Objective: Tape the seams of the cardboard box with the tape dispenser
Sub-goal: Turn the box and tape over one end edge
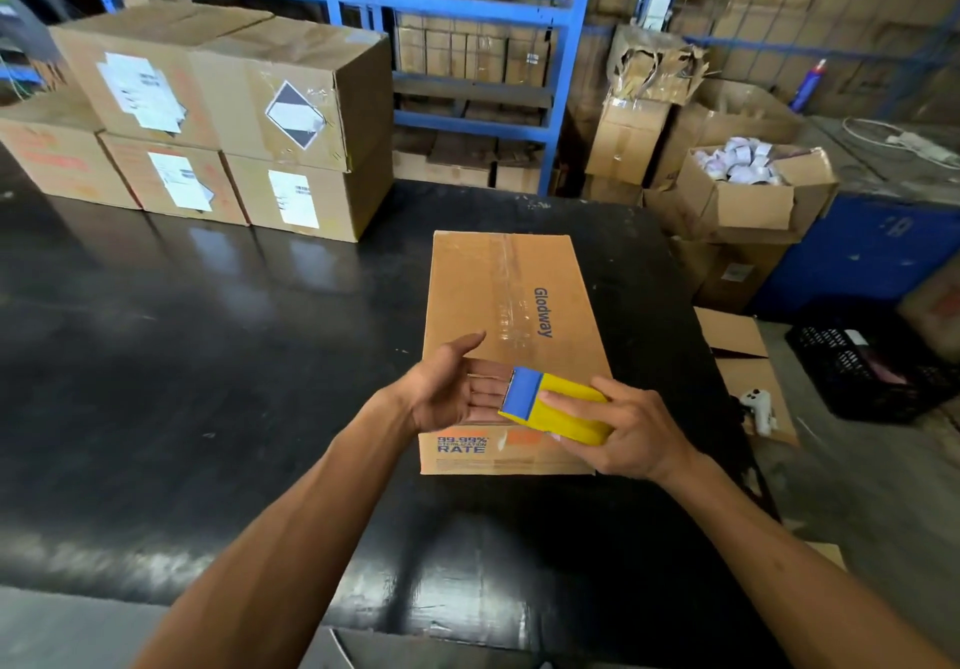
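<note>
A closed cardboard box (506, 294) printed "Glodway" lies on the black table (208, 356), with clear tape running along its top centre seam. My right hand (631, 434) grips a yellow tape dispenser (558, 408) with a blue front end, held just above the box's near edge. My left hand (449, 388) is open, palm up, fingers spread, directly beside the dispenser's blue end and over the box's near left corner. The box's near top edge is partly hidden by both hands.
Several stacked labelled cartons (223, 117) stand at the table's far left. Blue shelving (467, 45) rises behind. To the right, off the table, are an open carton of tape rolls (748, 185), flat cardboard (743, 356), a white object (758, 406) and a black crate (878, 362).
</note>
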`<state>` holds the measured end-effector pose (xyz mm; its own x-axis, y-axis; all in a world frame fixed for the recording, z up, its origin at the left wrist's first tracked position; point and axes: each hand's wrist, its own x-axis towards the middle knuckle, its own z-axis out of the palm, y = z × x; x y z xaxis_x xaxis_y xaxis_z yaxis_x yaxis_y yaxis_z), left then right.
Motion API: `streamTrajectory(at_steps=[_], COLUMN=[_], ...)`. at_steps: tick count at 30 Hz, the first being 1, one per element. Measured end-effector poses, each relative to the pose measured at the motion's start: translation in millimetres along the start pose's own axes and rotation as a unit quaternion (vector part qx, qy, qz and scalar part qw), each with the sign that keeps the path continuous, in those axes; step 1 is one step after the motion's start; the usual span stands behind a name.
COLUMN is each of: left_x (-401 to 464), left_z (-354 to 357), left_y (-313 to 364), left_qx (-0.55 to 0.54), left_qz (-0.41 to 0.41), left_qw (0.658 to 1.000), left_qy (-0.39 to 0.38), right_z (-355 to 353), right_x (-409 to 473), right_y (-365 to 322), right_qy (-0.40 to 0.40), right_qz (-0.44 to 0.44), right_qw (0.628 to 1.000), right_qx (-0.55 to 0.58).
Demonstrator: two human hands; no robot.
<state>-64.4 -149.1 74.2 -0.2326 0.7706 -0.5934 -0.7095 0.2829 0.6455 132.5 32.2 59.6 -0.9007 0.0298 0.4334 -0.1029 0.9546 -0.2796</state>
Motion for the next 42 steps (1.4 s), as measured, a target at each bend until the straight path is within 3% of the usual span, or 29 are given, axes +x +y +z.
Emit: streamTrajectory(at_steps=[13, 18, 21, 28, 35, 42], left_x=[-11, -4, -2, -5, -5, 5], left_z=[-5, 5, 18, -2, 6, 3], left_y=[-17, -20, -22, -38, -93, -99], left_qx=[0.01, 0.036, 0.107, 0.16, 0.293, 0.29], left_qz=[0.057, 0.099, 0.141, 0.179, 0.282, 0.288], left_qw=[0.998, 0.991, 0.967, 0.917, 0.782, 0.748], left_qy=[0.005, 0.082, 0.184, 0.317, 0.473, 0.522], right_z=[5, 0, -4, -38, -27, -17], right_x=[1, 6, 9, -2, -4, 20], right_y=[-13, -6, 0, 45, 53, 29], right_qy=[0.028, -0.013, -0.055, -0.174, -0.21, -0.272], right_qz=[0.015, 0.031, 0.051, 0.036, -0.029, -0.026], right_qw=[0.996, 0.994, 0.992, 0.984, 0.976, 0.951], right_qx=[0.087, 0.102, 0.098, 0.029, -0.039, -0.142])
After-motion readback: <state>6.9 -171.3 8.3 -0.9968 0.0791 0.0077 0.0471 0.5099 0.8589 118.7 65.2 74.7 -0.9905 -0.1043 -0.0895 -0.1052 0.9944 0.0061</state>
